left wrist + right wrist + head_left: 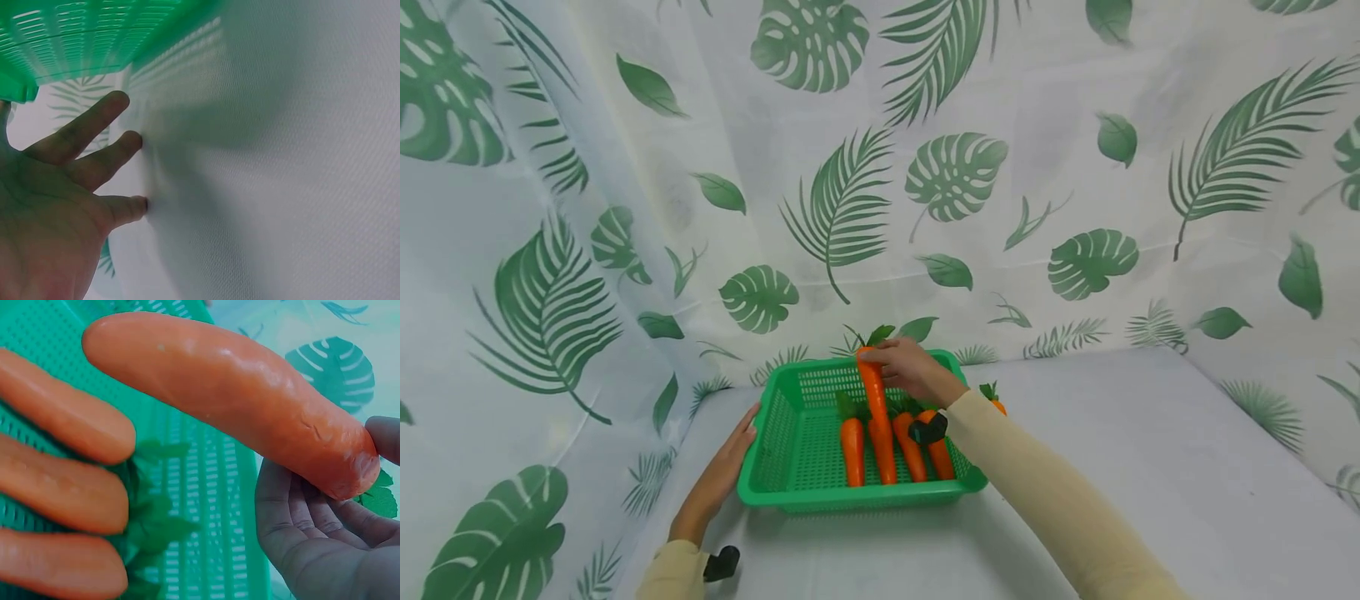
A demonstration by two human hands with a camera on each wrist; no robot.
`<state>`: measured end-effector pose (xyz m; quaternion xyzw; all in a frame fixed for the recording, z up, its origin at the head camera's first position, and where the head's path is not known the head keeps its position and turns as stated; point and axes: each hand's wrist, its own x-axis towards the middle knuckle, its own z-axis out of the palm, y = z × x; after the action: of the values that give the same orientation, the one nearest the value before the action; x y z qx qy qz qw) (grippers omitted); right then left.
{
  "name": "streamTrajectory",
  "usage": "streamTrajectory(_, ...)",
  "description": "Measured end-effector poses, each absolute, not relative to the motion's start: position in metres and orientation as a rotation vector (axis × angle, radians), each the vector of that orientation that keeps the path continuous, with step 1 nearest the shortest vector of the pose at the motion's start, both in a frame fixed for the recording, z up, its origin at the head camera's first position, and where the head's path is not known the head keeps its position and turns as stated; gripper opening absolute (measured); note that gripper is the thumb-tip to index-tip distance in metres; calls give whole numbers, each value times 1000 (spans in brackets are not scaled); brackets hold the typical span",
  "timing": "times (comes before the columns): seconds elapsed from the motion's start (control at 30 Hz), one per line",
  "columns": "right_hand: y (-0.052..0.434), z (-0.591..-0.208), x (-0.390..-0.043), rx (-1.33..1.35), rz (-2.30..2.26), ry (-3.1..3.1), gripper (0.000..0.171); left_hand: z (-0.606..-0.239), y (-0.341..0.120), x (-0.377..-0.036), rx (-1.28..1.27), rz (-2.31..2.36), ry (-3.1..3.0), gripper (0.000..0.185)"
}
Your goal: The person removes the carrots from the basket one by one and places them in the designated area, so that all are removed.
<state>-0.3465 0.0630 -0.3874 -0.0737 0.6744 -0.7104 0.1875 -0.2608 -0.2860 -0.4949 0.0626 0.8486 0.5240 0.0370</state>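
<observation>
My right hand [912, 365] grips an orange carrot [872, 379] near its leafy top, at the back of a green plastic basket [793, 500]. In the right wrist view, the thumb and curled fingers of that hand [331, 550] hold the carrot [231, 381] at its thick end, tilted above the basket. Several other carrots [852, 450] lie side by side in the basket's right half, leaves toward the back. My left hand [726, 462] rests along the basket's left side. Its fingers [94, 122] are spread and fairly straight in the left wrist view, below the rim.
The basket stands on a white-covered table [1120, 433]. A white sheet with green leaf prints [955, 175] hangs behind and at the left. Right of the basket, partly behind my right sleeve [1037, 475], an orange thing with green leaves [997, 406] shows.
</observation>
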Motion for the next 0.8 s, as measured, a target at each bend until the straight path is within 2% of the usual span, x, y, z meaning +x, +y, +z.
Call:
streamTrajectory(0.4,112,-386,-350,-167,-2021,1968,59,-494,-283,-262,179,1622,2593,63)
streamTrajectory(0.67,140,-380,-347,-177,-2019,2003,62,-493,-282,-262,196,1631,2585,64)
streamTrajectory(0.8,153,-380,-346,-198,-1993,2026,56,-492,-283,-260,179,1622,2593,63)
